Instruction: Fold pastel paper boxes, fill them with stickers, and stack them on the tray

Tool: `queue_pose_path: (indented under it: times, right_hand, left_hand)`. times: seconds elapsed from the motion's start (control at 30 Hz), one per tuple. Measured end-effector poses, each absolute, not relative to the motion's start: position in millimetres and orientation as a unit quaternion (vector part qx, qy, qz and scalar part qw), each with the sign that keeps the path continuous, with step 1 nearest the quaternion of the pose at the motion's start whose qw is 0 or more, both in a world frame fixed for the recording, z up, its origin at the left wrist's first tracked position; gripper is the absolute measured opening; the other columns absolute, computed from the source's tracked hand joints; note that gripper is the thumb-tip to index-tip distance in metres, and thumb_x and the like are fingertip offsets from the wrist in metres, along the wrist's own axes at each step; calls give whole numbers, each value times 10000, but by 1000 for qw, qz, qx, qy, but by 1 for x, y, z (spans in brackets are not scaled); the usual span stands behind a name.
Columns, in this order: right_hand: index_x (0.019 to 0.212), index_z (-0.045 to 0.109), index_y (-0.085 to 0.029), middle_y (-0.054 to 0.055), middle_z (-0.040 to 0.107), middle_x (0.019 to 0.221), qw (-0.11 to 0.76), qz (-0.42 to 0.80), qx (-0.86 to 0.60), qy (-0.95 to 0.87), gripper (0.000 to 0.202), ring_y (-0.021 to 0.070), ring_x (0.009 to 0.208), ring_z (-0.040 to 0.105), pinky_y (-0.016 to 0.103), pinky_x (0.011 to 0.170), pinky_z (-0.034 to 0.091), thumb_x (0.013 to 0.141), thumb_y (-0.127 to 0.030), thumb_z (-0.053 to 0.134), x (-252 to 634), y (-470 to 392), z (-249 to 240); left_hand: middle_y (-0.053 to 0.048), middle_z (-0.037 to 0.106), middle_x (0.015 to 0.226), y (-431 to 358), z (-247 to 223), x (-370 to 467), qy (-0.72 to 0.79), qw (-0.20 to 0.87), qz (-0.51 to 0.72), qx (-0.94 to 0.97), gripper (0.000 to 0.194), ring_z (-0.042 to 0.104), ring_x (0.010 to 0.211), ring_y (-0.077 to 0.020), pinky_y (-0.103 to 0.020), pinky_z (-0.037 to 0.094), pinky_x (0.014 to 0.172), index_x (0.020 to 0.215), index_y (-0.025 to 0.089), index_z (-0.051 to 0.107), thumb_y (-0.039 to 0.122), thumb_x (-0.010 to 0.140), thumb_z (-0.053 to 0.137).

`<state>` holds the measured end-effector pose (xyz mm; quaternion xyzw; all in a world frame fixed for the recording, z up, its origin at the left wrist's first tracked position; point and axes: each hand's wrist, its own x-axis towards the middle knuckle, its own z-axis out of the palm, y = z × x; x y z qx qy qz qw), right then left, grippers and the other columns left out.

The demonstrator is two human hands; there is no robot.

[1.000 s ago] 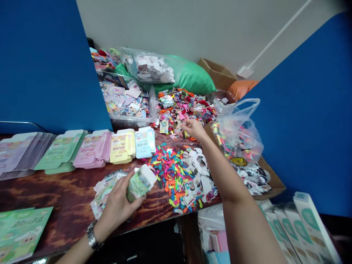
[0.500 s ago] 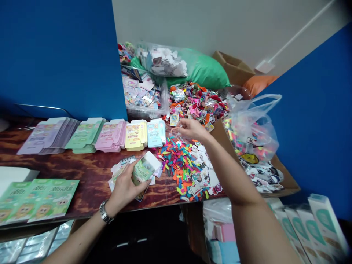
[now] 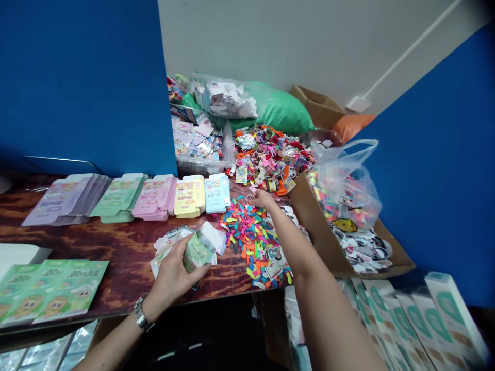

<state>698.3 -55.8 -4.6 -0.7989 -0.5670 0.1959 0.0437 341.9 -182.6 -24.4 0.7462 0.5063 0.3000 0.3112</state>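
My left hand (image 3: 174,273) is closed round a small green printed box (image 3: 197,251), its white flap raised at the top. The box is tilted above a loose spread of cards (image 3: 166,242) on the table. Over the far edge of a heap of small bright-coloured pieces (image 3: 245,232), my right hand (image 3: 263,199) pinches a small pale trinket with a thin loop (image 3: 250,198). Its exact kind is too small to make out. Cut-out stickers (image 3: 276,263) lie beside the coloured pieces, partly hidden by my right forearm.
Stacks of purple (image 3: 64,198), green (image 3: 119,198), pink (image 3: 154,196), yellow (image 3: 188,197) and blue boxes (image 3: 216,193) line the back. Green packets (image 3: 73,288) lie left. Mixed trinkets (image 3: 266,154) are heaped behind. A cardboard box (image 3: 320,237) with a plastic bag (image 3: 348,190) stands right.
The camera view has shifted slightly. My right hand has come a little nearer and lower with the looped trinket. My left hand keeps the green box, whose top now looks more open.
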Motion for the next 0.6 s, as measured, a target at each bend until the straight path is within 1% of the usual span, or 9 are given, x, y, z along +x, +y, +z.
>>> queue_pose_path:
  times: [0.03,0.1,0.17,0.23,0.3,0.37,0.43,0.53,0.6]
  right_hand:
    - [973,660,-131,40,690,893,45,199,-796,-570,283,150,794,626,247,711,478,831,-370,720,698,-56,-2]
    - [1107,626,-139,62,661,1061,48,206,-788,-579,315,171,903,639,330,798,538,912,-386,639,695,-57,3]
    - [1187,601,-155,68,621,1179,59,216,-776,-590,337,208,1005,631,400,860,555,950,-394,586,692,-62,7]
    - [1215,595,-163,71,604,1228,69,224,-766,-599,349,229,1054,620,415,890,549,949,-390,588,688,-67,13]
    - [1214,597,-166,69,601,1237,79,230,-757,-606,348,234,1061,616,415,897,547,949,-392,586,686,-71,19]
    - [1183,607,-156,65,624,1182,88,236,-749,-612,332,210,1004,632,394,859,557,951,-393,584,685,-72,27]
    - [1093,638,-131,51,669,1030,96,237,-743,-618,284,176,873,649,326,762,553,943,-368,594,685,-71,36]
    - [936,674,-130,22,681,805,109,224,-735,-631,197,134,696,616,240,618,461,892,-318,636,682,-69,58]
    - [889,676,-151,4,669,738,128,218,-720,-647,192,119,634,583,226,569,402,868,-340,648,674,-72,78]
  left_hand:
    - [-114,626,1265,-183,-24,342,504,310,300,748,695,619,1143,-289,-442,507,980,1324,200,477,486,734,706]
    - [-115,624,1267,-183,-23,340,505,304,299,750,700,616,1145,-289,-445,506,983,1327,200,477,482,732,714]
    - [-117,624,1266,-184,-23,338,509,299,296,751,705,617,1141,-290,-453,508,980,1332,196,473,478,734,718]
    - [-119,627,1256,-184,-24,337,510,294,297,752,702,623,1128,-289,-456,514,971,1329,196,473,478,735,719]
    - [-120,625,1251,-185,-25,337,505,291,302,754,699,624,1123,-288,-458,516,966,1326,202,473,484,736,720]
    - [-121,621,1256,-185,-26,337,505,296,305,752,697,621,1126,-288,-462,514,968,1327,207,470,483,737,720]
    - [-122,616,1265,-184,-26,338,509,307,305,745,700,616,1134,-290,-469,508,976,1329,205,467,476,736,720]
    - [-120,626,1247,-181,-25,341,511,327,303,735,680,619,1126,-292,-475,504,976,1310,197,486,475,735,717]
    - [-113,638,1236,-178,-22,345,506,345,297,733,660,626,1113,-291,-472,508,965,1299,202,504,480,739,714]
